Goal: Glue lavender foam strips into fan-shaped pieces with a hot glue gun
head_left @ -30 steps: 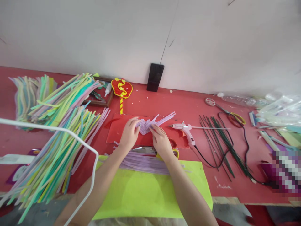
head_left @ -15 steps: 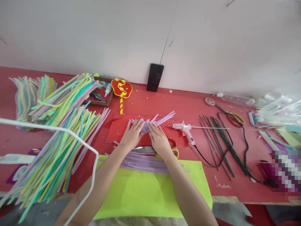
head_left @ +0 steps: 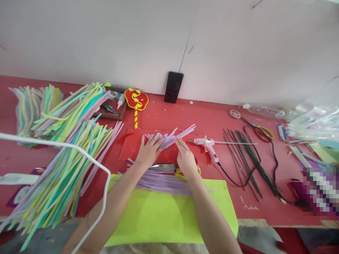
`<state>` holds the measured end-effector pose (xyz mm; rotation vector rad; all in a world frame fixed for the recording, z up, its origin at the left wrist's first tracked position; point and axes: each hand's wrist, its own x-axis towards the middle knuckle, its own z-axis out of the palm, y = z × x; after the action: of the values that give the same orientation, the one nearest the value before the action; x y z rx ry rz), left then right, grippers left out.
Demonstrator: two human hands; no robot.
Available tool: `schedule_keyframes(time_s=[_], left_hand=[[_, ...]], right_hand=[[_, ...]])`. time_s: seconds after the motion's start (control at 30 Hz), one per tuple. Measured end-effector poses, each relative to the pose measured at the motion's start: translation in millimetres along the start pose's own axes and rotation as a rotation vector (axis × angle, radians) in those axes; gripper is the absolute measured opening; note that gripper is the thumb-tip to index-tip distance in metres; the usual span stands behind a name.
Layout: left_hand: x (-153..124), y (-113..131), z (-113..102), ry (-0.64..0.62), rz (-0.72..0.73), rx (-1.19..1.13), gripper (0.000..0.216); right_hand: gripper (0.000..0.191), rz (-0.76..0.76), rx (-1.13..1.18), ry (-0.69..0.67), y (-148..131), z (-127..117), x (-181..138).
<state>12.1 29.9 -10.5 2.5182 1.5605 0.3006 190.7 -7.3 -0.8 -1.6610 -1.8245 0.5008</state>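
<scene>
Several short purple pipe cleaners lie side by side at a slant on a red board. My left hand rests on their left part with its fingers stretched out and spread. Toward their right part, my right hand has its fingers drawn together, the tips on the pipe cleaners. Below the hands lie large scissors with yellow and red handles, partly hidden by my right wrist. Longer purple pipe cleaners lie in a bunch across a lime-green sheet, under my forearms.
A pink glue gun lies right of the board, its black cord trailing past dark green stems. Piles of pastel pipe cleaners cover the left. A phone leans on the wall near a red-yellow fan. A white bar crosses the lower left.
My right hand has shifted slightly right and its fingers have drawn closer together, uncovering more of the short purple pipe cleaners. My left hand stays nearly in place, fingers a little more spread.
</scene>
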Motion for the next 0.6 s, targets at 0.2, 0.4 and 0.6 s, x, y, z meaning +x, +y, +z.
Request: schedule_keyframes(time_s=[0.2, 0.4, 0.6], left_hand=[[0.8, -0.3, -2.8, 0.028, 0.029, -0.047, 0.048], [1.0, -0.6, -5.5, 0.038, 0.093, -0.035, 0.05], [3.5, -4.6, -0.6, 0.013, 0.065, -0.033, 0.048]], right_hand=[[0.054, 0.091, -0.014, 0.005, -8.5, -10.5, -5.6], [0.053, 0.024, -0.24, -0.056, -8.1, -7.8, -6.5], [0.055, -0.046, -0.3, -0.093, -4.5, -2.8, -4.8]])
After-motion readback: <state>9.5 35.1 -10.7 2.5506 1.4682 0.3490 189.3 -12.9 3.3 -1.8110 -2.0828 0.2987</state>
